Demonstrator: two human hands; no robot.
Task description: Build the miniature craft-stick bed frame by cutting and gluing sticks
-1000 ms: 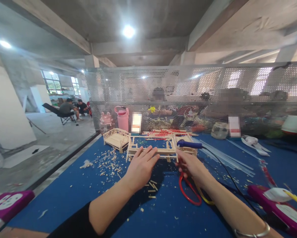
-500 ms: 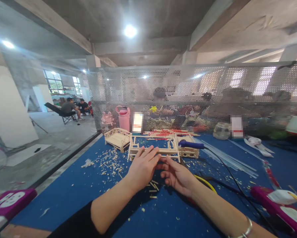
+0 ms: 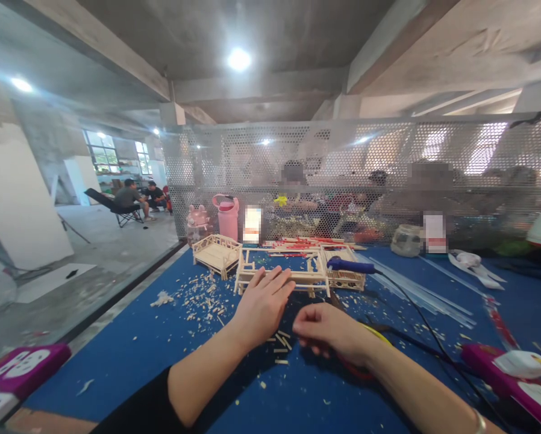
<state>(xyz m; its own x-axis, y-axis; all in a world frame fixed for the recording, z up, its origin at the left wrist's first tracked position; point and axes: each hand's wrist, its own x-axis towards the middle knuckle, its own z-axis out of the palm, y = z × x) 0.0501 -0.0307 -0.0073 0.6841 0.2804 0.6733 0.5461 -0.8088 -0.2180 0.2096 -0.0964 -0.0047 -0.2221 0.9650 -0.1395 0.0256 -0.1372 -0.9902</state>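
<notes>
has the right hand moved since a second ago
Yes, the right hand has moved left and lower in the view, judged against the blue tool lying on the table.

We wear a black sleeve (image 3: 139, 401) on our left arm (image 3: 211, 366); its fabric looks plain and matt, and its hem stops well short of our left hand (image 3: 260, 306), leaving the stretch between them bare. Around our right forearm (image 3: 417, 377) we wear a narrow, silver-coloured bangle (image 3: 479, 421), partly cut off at the lower edge of view. Our right hand (image 3: 328, 328), like the left, is bare.
</notes>
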